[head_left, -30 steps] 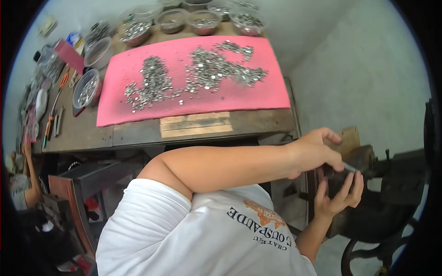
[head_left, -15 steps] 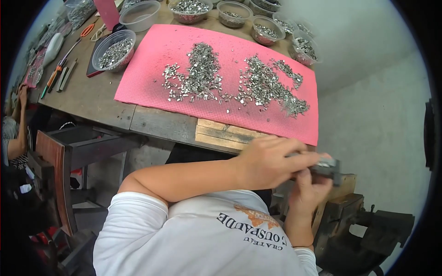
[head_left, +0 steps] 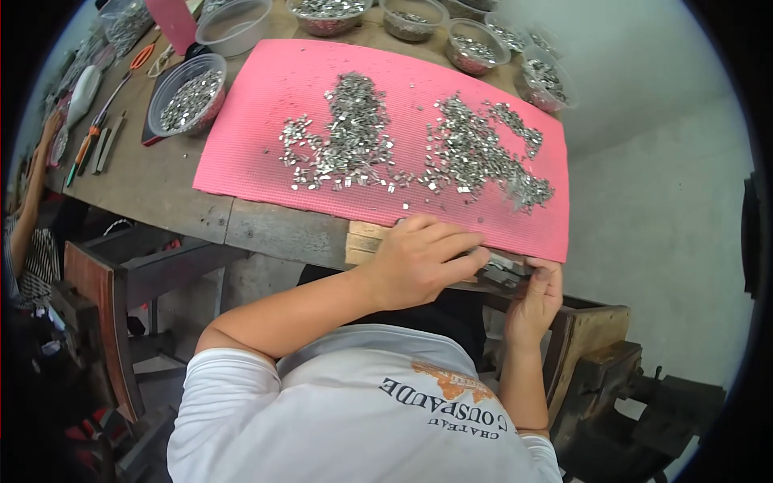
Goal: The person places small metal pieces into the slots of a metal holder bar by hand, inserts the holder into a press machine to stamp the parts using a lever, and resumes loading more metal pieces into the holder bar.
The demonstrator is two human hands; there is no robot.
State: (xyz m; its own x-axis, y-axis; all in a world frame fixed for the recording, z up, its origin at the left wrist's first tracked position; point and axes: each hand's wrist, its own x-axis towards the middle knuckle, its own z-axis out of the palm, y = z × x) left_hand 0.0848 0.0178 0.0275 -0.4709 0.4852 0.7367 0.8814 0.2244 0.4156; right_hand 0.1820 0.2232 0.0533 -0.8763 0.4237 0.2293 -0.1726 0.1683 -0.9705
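A dark grey metal tool (head_left: pixel 503 275) lies low along the bench's near edge, by the pink mat's front border; much of it is hidden under fingers. My left hand (head_left: pixel 427 256) bends palm down over its left part, fingers curled and pointing right. At the tool's right end, my right hand (head_left: pixel 538 296) closes on it with thumb and fingers. Small shiny metal pieces lie on the pink mat (head_left: pixel 250 121) in a left heap (head_left: pixel 354 121) and a right heap (head_left: pixel 471 149). A wooden block (head_left: pixel 364 240) shows beside my left hand.
Clear tubs of metal pieces, one a left tub (head_left: pixel 192 95), stand around the mat. An uncovered tub (head_left: pixel 233 28) looks bare inside. Orange-handled scissors (head_left: pixel 142 56) and slim tools (head_left: pixel 101 145) lie left. A vise-like machine (head_left: pixel 656 410) stands right. Another person's arm (head_left: pixel 36 173) shows far left.
Both hands have come left with the metal tool, from beyond the mat's right corner to its front edge. My left hand now lies flatter over the tool. The view has shifted slightly.
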